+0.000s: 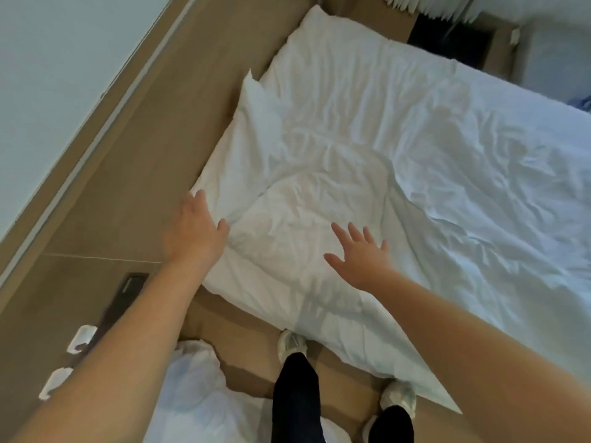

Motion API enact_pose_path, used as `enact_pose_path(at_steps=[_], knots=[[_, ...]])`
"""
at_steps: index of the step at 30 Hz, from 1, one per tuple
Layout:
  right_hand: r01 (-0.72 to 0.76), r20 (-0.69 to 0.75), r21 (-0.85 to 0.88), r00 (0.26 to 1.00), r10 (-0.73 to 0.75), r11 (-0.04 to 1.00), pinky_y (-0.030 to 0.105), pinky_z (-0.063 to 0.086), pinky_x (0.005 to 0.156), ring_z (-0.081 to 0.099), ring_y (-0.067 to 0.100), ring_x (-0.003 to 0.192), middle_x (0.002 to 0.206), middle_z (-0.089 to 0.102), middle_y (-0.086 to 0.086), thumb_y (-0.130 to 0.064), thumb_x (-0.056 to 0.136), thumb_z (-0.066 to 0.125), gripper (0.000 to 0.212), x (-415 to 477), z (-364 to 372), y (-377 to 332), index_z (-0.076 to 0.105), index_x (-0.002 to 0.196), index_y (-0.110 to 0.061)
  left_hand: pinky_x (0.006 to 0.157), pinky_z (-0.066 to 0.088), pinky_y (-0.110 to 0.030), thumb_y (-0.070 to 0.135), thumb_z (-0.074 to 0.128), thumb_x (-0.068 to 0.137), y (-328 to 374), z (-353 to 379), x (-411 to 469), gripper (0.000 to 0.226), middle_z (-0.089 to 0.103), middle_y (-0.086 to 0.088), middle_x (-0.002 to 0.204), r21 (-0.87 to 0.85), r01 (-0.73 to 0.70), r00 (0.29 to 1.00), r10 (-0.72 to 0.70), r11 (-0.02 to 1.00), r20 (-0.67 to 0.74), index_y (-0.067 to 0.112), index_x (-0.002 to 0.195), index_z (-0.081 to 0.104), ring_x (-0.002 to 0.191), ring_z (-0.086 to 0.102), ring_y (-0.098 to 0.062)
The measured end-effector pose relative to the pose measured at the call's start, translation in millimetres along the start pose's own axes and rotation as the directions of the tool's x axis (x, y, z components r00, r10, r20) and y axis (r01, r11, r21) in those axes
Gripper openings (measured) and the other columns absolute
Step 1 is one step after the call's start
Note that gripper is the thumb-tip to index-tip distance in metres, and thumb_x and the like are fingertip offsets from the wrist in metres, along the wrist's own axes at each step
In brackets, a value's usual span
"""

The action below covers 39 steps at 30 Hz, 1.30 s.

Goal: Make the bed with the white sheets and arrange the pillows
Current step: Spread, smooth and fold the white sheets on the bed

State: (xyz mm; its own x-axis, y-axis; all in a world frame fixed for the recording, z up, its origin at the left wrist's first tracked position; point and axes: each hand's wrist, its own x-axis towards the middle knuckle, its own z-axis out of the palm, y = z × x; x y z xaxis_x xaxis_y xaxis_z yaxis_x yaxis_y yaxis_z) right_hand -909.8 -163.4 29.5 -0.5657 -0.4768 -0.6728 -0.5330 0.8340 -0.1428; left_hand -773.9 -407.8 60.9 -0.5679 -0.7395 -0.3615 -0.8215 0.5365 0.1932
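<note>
A wrinkled white sheet (pixel 431 148) covers the bed and hangs over its near edge. Two white pillows lie along the head end by the headboard: a far pillow (pixel 323 36) and a near pillow (pixel 256 174). My left hand (pixel 195 228) rests on the near pillow's left edge, its thumb touching the fabric; whether it grips is unclear. My right hand (pixel 361 254) is spread flat with straight fingers just over or on the near pillow's lower right part.
A tan wooden headboard (pixel 134 174) runs along the left, with a dark switch panel (pixel 128 292). A heap of white bedding (pixel 198 388) lies on the floor by my feet (pixel 292 343). A dark bedside recess (pixel 447 43) sits at the far end.
</note>
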Motion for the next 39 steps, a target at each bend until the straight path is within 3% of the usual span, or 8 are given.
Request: enact_pose_path(at_steps=[3, 7, 18, 26, 31, 39], knots=[[-0.031, -0.042, -0.074, 0.999, 0.028, 0.997, 0.062, 0.003, 0.117, -0.002, 0.030, 0.151, 0.164, -0.004, 0.000, -0.060, 0.099, 0.025, 0.069, -68.4, -13.5, 57.0, -0.009, 0.154, -0.037, 0.100, 0.040, -0.049, 0.038, 0.043, 0.096, 45.4, -2.8, -49.4, 0.057, 0.030, -0.012, 0.151, 0.143, -0.169, 0.985, 0.165, 0.975, 0.040, 0.012, 0.145, 0.027, 0.132, 0.037, -0.031], [-0.072, -0.096, -0.093, 0.993, 0.063, 0.993, 0.061, -0.002, 0.117, -0.005, 0.029, 0.151, 0.164, -0.006, 0.001, -0.058, 0.100, 0.023, 0.067, -171.2, -12.0, 129.9, -0.010, 0.154, -0.037, 0.111, 0.030, -0.049, 0.039, 0.039, 0.098, 107.8, 3.1, -139.5, 0.058, 0.023, -0.010, 0.158, 0.151, -0.289, 0.954, 0.272, 0.945, 0.127, 0.012, 0.148, 0.028, 0.143, 0.025, -0.028], [-0.184, -0.182, 0.032, 0.965, 0.187, 0.982, 0.061, 0.002, 0.118, 0.000, 0.028, 0.151, 0.164, 0.001, 0.001, -0.053, 0.102, 0.028, 0.064, -362.1, 22.4, 349.2, -0.003, 0.155, -0.036, 0.104, 0.038, -0.041, 0.034, 0.045, 0.096, 260.6, 43.7, -364.3, 0.050, 0.043, -0.005, 0.146, 0.068, -0.410, 0.907, 0.399, 0.909, 0.138, 0.013, 0.141, 0.041, 0.132, 0.041, -0.024], [-0.269, -0.164, 0.127, 0.944, 0.288, 0.955, 0.059, 0.006, 0.118, 0.004, 0.027, 0.151, 0.164, 0.004, 0.001, -0.051, 0.102, 0.030, 0.064, -404.5, 46.4, 423.8, 0.000, 0.155, -0.034, 0.102, 0.038, -0.039, 0.033, 0.045, 0.096, 315.0, 53.5, -403.7, 0.046, 0.045, -0.003, 0.143, 0.108, -0.496, 0.867, 0.484, 0.862, 0.117, 0.014, 0.138, 0.045, 0.129, 0.043, -0.023], [-0.306, -0.134, 0.179, 0.934, 0.331, 0.935, 0.057, 0.008, 0.118, 0.009, 0.026, 0.151, 0.164, 0.008, 0.002, -0.049, 0.102, 0.032, 0.063, -409.8, 61.4, 452.4, 0.003, 0.156, -0.034, 0.103, 0.036, -0.038, 0.033, 0.044, 0.096, 347.7, 70.5, -395.2, 0.044, 0.045, -0.001, 0.143, 0.170, -0.567, 0.821, 0.537, 0.806, 0.193, 0.016, 0.137, 0.045, 0.130, 0.041, -0.021], [-0.219, -0.040, 0.191, 0.972, 0.230, 0.957, 0.048, 0.024, 0.116, 0.021, 0.025, 0.147, 0.162, 0.016, 0.001, -0.045, 0.101, 0.037, 0.063, -366.5, 61.2, 529.8, 0.010, 0.156, -0.031, 0.097, 0.038, -0.034, 0.033, 0.042, 0.097, 393.1, 131.2, -406.9, 0.042, 0.045, 0.002, 0.139, 0.308, -0.567, 0.817, 0.475, 0.764, 0.327, 0.019, 0.136, 0.045, 0.125, 0.044, -0.019]])
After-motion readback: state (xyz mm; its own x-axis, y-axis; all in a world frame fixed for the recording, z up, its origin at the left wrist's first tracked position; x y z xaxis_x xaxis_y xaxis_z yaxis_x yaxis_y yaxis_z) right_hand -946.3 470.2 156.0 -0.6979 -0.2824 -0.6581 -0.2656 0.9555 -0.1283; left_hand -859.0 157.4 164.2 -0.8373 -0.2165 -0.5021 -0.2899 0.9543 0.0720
